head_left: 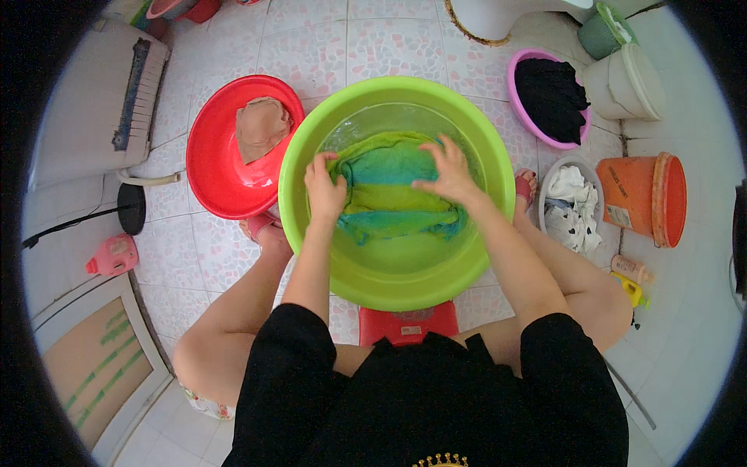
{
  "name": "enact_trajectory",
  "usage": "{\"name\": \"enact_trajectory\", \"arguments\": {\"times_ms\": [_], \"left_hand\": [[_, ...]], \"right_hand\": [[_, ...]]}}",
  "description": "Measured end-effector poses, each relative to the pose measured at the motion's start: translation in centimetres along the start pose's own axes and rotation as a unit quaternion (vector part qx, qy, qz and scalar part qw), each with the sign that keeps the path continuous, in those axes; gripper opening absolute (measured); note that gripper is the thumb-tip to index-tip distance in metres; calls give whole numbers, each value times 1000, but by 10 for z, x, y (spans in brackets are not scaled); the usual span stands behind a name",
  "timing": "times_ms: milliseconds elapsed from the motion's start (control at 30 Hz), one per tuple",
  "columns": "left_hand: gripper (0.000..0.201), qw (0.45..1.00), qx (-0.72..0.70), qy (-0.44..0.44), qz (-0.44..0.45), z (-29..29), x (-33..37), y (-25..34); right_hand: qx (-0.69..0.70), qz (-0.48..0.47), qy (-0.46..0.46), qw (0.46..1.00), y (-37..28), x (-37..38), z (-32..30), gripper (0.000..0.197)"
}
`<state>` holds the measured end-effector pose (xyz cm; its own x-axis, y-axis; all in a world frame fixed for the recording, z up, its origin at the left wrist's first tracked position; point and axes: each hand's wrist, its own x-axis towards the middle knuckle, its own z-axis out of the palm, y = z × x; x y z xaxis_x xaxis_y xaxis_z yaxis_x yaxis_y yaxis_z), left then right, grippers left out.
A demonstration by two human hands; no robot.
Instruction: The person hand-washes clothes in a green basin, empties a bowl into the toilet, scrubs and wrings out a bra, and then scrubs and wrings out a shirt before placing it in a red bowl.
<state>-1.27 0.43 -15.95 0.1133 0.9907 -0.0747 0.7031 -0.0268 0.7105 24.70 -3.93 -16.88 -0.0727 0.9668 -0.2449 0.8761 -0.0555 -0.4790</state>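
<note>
A wet green and blue striped cloth point(397, 173) lies spread in the shallow water of a large lime-green basin point(405, 292). At the cloth's left edge is my left hand point(325, 187), its thumb held apart from its bent fingers. My right hand point(451, 173) hovers over or rests on the cloth's upper right part, thumb and fingers spread wide. Neither hand visibly grips the fabric. The cloth's lower edge is rumpled, with a blue band across it.
Left of the basin, a red basin point(214, 167) holds a folded tan cloth point(263, 128). To the right are a pink basin point(517, 93) with black fabric, a grey-white basin point(545, 226) with white clothes and an orange bucket point(634, 194). A red stool point(373, 323) stands below.
</note>
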Motion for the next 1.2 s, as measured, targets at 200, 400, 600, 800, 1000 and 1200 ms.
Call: {"name": "enact_trajectory", "arguments": {"times_ms": [200,400,600,800,1000,1200], "left_hand": [[72,950,-58,-70,-299,34,-58,4],[78,886,-315,-119,-320,59,-66,-31],[61,658,-519,-198,-508,75,-33,-32],[51,604,-641,-140,-453,80,-13,13],[49,536,-790,-172,-240,84,-4,17],[36,627,-732,-84,-252,83,-20,28]], "right_hand": [[-174,4,-194,966,-17,-6,22,110],[-81,65,-90,991,6,4,67,72],[291,251,114,916,0,16,82,50],[499,131,78,853,-62,-19,40,34],[370,-53,84,924,-153,-61,-6,18],[198,-20,183,963,-157,-54,-5,18]]}}
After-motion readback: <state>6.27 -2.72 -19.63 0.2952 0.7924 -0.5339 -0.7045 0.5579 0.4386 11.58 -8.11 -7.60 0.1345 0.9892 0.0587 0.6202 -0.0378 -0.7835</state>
